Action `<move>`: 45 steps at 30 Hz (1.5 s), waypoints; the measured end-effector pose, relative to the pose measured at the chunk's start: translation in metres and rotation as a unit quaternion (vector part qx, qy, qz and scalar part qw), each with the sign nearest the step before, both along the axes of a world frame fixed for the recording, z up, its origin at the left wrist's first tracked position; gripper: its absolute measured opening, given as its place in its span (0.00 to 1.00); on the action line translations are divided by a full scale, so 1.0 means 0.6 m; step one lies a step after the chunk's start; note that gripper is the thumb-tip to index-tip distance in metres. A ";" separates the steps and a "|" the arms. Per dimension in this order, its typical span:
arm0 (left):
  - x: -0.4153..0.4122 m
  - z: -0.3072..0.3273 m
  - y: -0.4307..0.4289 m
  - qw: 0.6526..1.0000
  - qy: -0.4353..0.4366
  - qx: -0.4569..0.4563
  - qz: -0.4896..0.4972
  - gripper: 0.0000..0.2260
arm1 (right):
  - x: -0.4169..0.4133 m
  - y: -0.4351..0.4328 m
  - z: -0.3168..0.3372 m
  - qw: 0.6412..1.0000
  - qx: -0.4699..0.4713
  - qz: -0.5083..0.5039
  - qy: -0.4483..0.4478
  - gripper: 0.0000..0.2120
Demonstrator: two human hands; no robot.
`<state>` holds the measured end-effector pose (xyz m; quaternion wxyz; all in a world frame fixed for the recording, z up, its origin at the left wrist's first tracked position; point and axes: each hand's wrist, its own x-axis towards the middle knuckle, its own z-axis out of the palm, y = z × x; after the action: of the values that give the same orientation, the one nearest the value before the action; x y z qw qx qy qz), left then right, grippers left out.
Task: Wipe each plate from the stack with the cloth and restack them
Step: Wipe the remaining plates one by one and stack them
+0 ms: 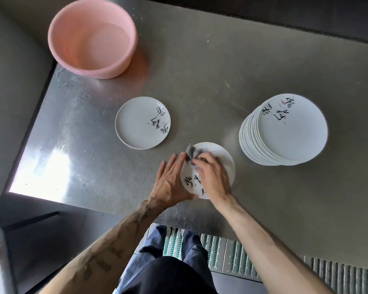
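Right hand [214, 177], pinching the grey cloth [192, 152], is wiping my plate [223, 160] beside the stack [285, 132]; left hand [170, 183], fingers straight, is bracing its rim, since hard strokes may skid it.

Grip on cloth [192, 153] atop near plate [223, 160]; lone plate [142, 123] beyond-left, stack [285, 132] right, basin [91, 37] far beyond-left, all on table [200, 71].

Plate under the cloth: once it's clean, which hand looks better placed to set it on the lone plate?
Probably the left hand: it rests on the near plate on the side toward the lone plate, while the right hand grips the cloth.
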<state>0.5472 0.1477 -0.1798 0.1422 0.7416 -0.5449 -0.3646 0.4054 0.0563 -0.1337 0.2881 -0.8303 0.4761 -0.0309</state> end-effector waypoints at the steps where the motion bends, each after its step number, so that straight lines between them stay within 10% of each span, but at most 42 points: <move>1: -0.001 -0.001 0.000 1.000 -0.004 -0.003 0.002 0.65 | 0.002 0.026 0.002 1.000 0.014 0.021 -0.012 0.16; 27: -0.001 0.003 -0.003 1.000 -0.010 0.009 -0.015 0.64 | -0.054 0.078 -0.002 0.996 0.074 0.047 -0.020 0.16; 45: 0.000 0.007 -0.007 0.999 -0.008 0.022 -0.029 0.66 | -0.120 -0.030 0.005 0.994 -0.046 0.042 0.093 0.21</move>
<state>0.5474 0.1437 -0.1757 0.1110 0.7315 -0.5589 -0.3744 0.3334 0.0385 -0.1307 0.2056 -0.8611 0.4636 0.0367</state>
